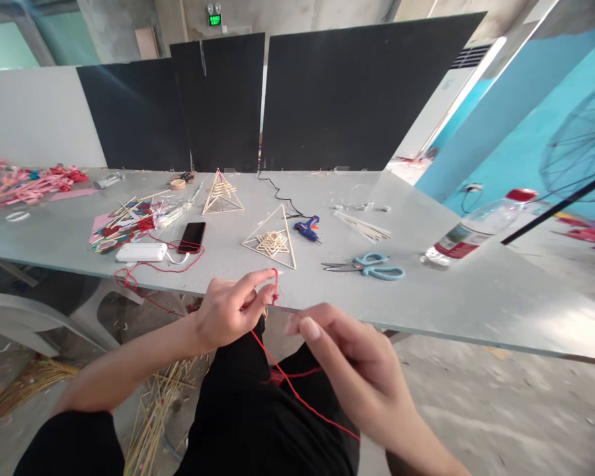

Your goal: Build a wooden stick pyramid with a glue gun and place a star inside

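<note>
My left hand (231,309) is closed in a pinch above the table's near edge. A red string (297,395) is gripped in it, with a small loop and knot standing up at the fingertips. From there the string hangs across my dark trousers and passes behind my right hand (352,360). That hand is closed too, thumb against forefinger, just right of the loop; what lies between its fingertips is too small to make out. Just beyond my left hand stands a triangular frame of thin sticks (272,242) with a star-like centre. A similar stick pyramid (222,193) stands farther back.
On the grey table (476,297) lie blue-handled scissors (377,268), a blue glue gun (308,229), a phone (192,237) and a white power strip (141,252). A bottle (469,235) stands at right. Red string trails leftward over the edge; loose sticks (161,410) lie below.
</note>
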The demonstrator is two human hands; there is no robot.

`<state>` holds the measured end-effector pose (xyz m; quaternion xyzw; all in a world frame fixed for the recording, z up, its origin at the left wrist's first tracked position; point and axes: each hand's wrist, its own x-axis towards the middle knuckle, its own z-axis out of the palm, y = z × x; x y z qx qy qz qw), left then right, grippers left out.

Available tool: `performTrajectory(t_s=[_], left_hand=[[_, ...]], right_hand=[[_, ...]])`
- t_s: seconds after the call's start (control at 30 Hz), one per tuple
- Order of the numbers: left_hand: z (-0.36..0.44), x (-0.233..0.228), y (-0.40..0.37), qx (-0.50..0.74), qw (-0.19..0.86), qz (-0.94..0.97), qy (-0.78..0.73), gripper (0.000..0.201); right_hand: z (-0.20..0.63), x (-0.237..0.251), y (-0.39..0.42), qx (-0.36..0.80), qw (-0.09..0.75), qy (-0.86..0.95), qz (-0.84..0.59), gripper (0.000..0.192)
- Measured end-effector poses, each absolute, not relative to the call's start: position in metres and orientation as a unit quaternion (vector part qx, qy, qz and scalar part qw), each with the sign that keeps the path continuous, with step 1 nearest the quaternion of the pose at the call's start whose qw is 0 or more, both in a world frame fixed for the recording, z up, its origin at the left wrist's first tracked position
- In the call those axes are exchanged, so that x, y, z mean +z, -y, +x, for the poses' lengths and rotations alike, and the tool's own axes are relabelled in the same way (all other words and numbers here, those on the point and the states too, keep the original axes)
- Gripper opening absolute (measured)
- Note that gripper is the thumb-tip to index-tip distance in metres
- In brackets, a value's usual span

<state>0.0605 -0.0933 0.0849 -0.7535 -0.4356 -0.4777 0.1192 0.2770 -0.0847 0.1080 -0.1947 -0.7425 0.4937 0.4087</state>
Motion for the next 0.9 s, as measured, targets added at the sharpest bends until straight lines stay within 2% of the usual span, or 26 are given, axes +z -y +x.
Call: performTrajectory(t_s=[0.07,0.27,0.4,0.6,0.77,0.9], left_hand=[[0.059,0.08,0.092,-0.432,0.058,-0.761,0.48,0.032],[0.057,0.079,0.097,-0.38,-0.254,-0.709,0.537,0.042],[0.061,0.086,0.105,-0.353,-0.35,-0.701,0.511,0.044],[0.064,0.088,0.109,-0.307,-0.302,-0.744,0.511,0.054],[0.061,0.091,0.107,-0.272,-0.257,-0.77,0.517,0.066],[0.059,0.086,0.104,-0.249,-0.183,-0.789,0.53,0.067]], right_hand=[[0.277,0.116,0.069,0.488,0.405,0.742,-0.218,0.026],[0.281,0.123,0.025,0.464,0.404,0.744,-0.259,0.041],[0.276,0.115,0.019,0.377,0.458,0.756,-0.274,0.051],[0.265,0.115,0.025,0.271,0.535,0.772,-0.21,0.05],[0.269,0.116,0.026,0.162,0.564,0.785,-0.2,0.05],[0.272,0.111,0.03,0.065,0.57,0.789,-0.22,0.053]])
